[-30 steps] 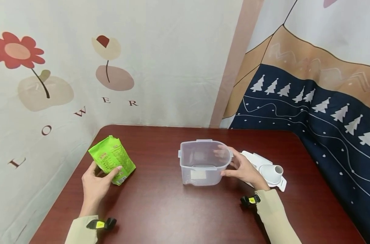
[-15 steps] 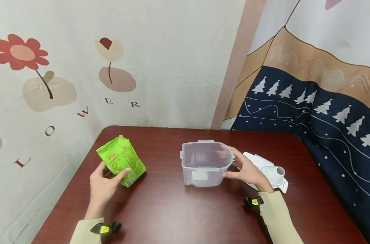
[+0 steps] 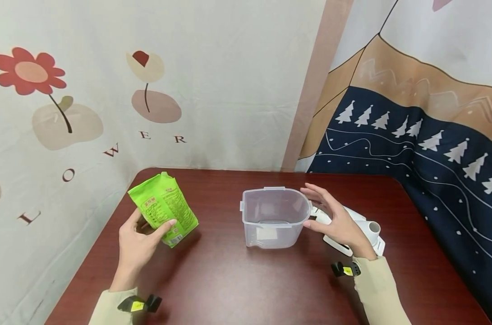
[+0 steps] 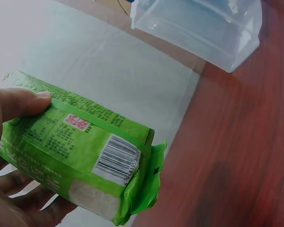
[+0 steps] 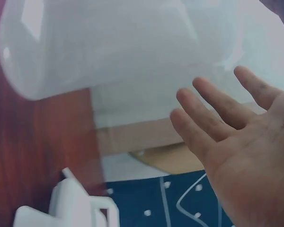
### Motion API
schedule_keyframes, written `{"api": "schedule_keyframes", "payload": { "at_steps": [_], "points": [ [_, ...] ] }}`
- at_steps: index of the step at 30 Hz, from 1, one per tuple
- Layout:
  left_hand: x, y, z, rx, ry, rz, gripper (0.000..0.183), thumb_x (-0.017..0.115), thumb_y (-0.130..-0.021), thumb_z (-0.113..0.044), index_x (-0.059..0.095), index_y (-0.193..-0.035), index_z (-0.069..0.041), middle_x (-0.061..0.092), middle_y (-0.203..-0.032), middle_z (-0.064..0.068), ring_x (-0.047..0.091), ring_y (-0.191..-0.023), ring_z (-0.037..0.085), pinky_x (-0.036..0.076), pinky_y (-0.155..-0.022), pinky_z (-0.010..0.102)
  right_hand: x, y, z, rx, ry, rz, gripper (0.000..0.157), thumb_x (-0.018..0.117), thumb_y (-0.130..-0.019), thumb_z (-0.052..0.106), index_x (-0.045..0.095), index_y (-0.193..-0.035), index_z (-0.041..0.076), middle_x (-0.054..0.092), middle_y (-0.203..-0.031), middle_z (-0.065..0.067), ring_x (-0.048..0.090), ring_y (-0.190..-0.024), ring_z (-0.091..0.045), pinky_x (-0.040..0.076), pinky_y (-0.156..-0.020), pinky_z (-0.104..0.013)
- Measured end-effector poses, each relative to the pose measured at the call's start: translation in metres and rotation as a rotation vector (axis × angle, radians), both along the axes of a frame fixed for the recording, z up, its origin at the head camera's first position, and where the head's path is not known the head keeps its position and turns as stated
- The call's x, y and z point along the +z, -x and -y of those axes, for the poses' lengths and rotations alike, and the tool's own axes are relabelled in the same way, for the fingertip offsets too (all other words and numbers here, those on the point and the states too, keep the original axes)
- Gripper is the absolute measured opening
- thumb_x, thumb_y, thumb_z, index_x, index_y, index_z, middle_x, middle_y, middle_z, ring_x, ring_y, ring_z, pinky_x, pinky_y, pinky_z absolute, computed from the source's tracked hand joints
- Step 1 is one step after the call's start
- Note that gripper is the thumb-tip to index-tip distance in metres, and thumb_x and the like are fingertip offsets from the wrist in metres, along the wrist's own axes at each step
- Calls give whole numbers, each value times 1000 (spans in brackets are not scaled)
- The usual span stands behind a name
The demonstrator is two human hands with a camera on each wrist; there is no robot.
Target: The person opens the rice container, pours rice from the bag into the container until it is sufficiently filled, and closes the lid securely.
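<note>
My left hand (image 3: 138, 246) grips a bright green packet (image 3: 164, 205) with printed text, thumb across its front and fingers behind. In the left wrist view the packet (image 4: 80, 142) shows a barcode, a red square code and a pale window; it is held above the table. A translucent plastic container (image 3: 266, 234), open at the top and rounded on one side, stands on the table. Beside its rounded side is my right hand (image 3: 341, 221), fingers extended and spread, thumb tip right at the rim. The right wrist view shows that hand (image 5: 241, 142) with nothing in its palm.
Behind my right hand lies a white plastic lid-like piece with a round spout (image 3: 369, 230), partly hidden by the hand. The dark red table (image 3: 229, 280) reaches back to a pale printed curtain (image 3: 229, 90); a navy curtain with trees (image 3: 375, 140) hangs at the right.
My right hand has loosened from the container's side and shifted slightly right, fingers spreading. My left hand has moved right with the packet, which has lifted slightly. The container stands where it was.
</note>
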State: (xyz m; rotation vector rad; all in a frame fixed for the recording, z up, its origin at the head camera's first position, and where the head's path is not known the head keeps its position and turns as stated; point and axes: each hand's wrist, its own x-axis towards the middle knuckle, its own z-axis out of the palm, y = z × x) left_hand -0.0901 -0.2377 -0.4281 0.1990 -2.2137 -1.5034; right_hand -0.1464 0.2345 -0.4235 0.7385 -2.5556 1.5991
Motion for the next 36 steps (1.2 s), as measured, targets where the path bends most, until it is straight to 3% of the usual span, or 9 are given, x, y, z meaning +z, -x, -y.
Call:
{"api": "schedule_keyframes", "payload": {
  "at_steps": [4, 7, 12, 20, 29, 36],
  "points": [
    [9, -1, -4, -26, -1, -1, 53, 91, -77, -8, 68, -125, -13, 70, -94, -15, 71, -78, 3, 58, -68, 15, 12, -5, 4, -23, 11, -50, 89, 84, -84, 11, 37, -157, 34, 47, -158, 4, 48, -143, -16, 40, -116, -20],
    [17, -1, -8, -42, -4, -13, 51, 90, -77, -7, 69, -124, -12, 71, -93, -13, 71, -77, 4, 58, -69, 15, 23, -10, 11, -59, -5, -97, 87, 85, -84, 13, 40, -156, 32, 48, -158, 4, 47, -144, -16, 38, -116, -17],
    [30, -2, -12, -77, 10, -34, 52, 90, -77, -6, 69, -124, -12, 71, -93, -13, 71, -76, 5, 58, -69, 15, 40, -17, 29, -102, -19, -156, 85, 87, -83, 16, 43, -154, 29, 49, -156, 6, 49, -143, -16, 39, -117, -19],
    [47, -1, -17, -129, 43, -67, 51, 90, -76, -6, 69, -123, -12, 72, -92, -12, 71, -77, 6, 59, -69, 16, 54, -22, 59, 8, 63, -190, 83, 85, -84, 10, 43, -154, 23, 49, -156, 5, 50, -142, -15, 41, -118, -28],
    [62, 1, -19, -174, 114, -88, 51, 90, -76, -6, 69, -123, -11, 72, -92, -16, 71, -77, 5, 58, -69, 15, 55, -24, 98, 135, 167, -129, 77, 80, -88, 9, 42, -154, 20, 50, -155, 6, 50, -142, -20, 44, -117, -34],
    [76, 3, -22, -257, 159, -95, 55, 90, -77, -8, 68, -127, -12, 73, -95, -18, 73, -74, 7, 59, -69, 18, 51, -27, 129, 232, 215, -53, 76, 77, -92, 10, 40, -155, 30, 50, -154, 6, 50, -143, -26, 45, -116, -35]
  ]
}}
